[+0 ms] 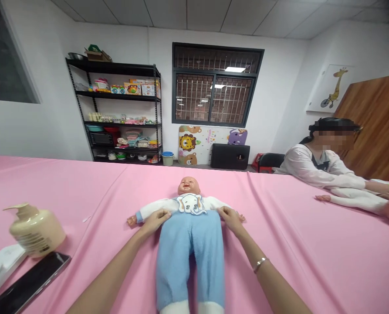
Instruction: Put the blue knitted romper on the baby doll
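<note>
By the table's left edge a cream pump bottle is standing beside a dark phone. In the middle, a baby doll is lying face up, head toward the far edge, wearing a white top with an elephant bib and fuzzy blue trousers with white cuffs. The left hand is pinching the trousers' waistband at the doll's side, grip closed on fabric; the right hand is doing likewise. At the right edge another person is leaning over a second doll.
</note>
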Tool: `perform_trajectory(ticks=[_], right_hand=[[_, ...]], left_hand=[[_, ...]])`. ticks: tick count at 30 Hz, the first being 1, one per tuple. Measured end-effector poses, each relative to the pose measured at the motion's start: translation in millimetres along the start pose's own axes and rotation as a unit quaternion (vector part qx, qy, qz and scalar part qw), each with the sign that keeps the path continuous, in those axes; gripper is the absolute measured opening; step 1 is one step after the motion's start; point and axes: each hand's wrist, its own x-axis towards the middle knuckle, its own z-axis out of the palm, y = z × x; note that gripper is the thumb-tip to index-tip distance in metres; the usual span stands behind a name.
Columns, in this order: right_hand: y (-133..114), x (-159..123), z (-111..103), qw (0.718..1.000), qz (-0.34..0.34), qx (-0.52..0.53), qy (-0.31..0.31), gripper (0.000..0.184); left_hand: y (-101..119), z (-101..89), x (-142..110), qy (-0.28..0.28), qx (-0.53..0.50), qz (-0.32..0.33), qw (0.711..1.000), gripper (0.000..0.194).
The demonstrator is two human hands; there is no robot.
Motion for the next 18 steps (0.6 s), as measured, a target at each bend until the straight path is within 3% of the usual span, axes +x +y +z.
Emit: perform_trajectory(ticks=[2, 6, 9, 11, 13, 14, 16, 18], right_hand=[[13.4, 7.7, 10.2, 0.996, -0.024, -0.077, 0.04, 0.042], [15.7, 19.1, 21.4, 0.98, -0.03, -0.175, 0.092, 0.03], [-13.7, 7.8, 23.5, 0.973, -0.048, -0.183, 0.13, 0.027], [-43.0, -18.3, 30.1, 0.967, -0.119, -0.182, 0.13, 0.025], [-72.4, -56.2, 42.9, 0.961, -0.207, -0.181, 0.031, 0.023], [-85.0, -76.3, 50.8, 0.942, -0.261, -0.207, -0.049, 0.022], [-102.8, -112.2, 67.2, 0.862, -0.378, -0.297, -0.161, 0.029], [-110.3, -136.2, 81.9, 0.797, -0.445, -0.365, -0.183, 0.031]], left_hand=[[-5.7, 0.2, 4.1, -0.001, -0.008, 0.013, 1.0, 0.038], [-22.9, 7.4, 17.8, 0.093, -0.01, 0.041, 0.995, 0.036], [-29.3, 13.3, 21.5, 0.167, 0.012, 0.054, 0.984, 0.032], [-29.2, 14.8, 19.5, 0.214, 0.026, 0.052, 0.975, 0.031], [-27.4, 14.6, 16.4, 0.242, 0.029, 0.048, 0.969, 0.033], [-26.5, 14.2, 15.1, 0.247, 0.029, 0.048, 0.967, 0.033], [-25.3, 13.5, 13.6, 0.246, 0.035, 0.05, 0.967, 0.032], [-25.4, 13.3, 13.5, 0.241, 0.046, 0.051, 0.968, 0.031]])
